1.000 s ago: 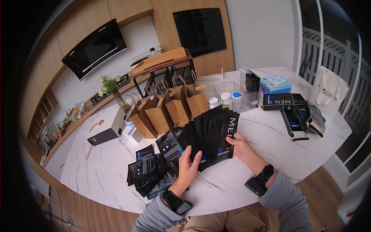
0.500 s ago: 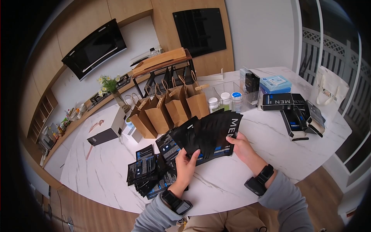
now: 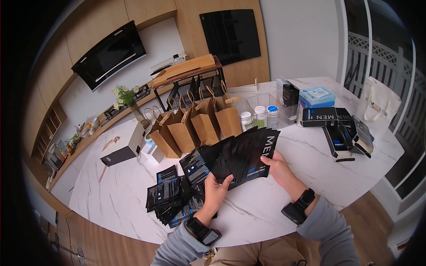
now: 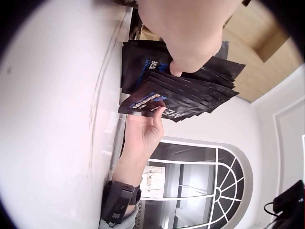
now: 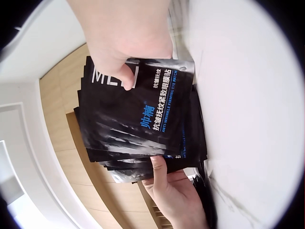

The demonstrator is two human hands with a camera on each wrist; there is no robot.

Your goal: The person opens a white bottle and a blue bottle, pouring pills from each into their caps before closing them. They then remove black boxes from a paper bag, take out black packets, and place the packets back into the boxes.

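A fanned stack of black eye patch packets (image 3: 239, 155) is held up between both hands, above the table. My right hand (image 3: 284, 170) pinches the right edge, its thumb lying over the large white lettering. At the lower left of the stack, my left hand (image 3: 215, 193) grips with its thumb on the near face. In the right wrist view the front packet (image 5: 143, 105) shows blue and white print, and the left hand (image 5: 176, 195) holds the far end. Beside the left hand lies a loose pile of more packets (image 3: 166, 197), printed side up.
Several brown paper bags (image 3: 182, 133) stand in a row behind the packets. A clear bin (image 3: 286, 116) with white bottles stands behind them to the right. Black boxes (image 3: 335, 142) lie at the right. A grey-and-white box (image 3: 122, 144) sits at the left on the marble table (image 3: 262, 217).
The held packets have spread wider and shifted, their separate edges now closer together. My left hand has moved slightly left and down along the stack; the right hand stays almost in place.
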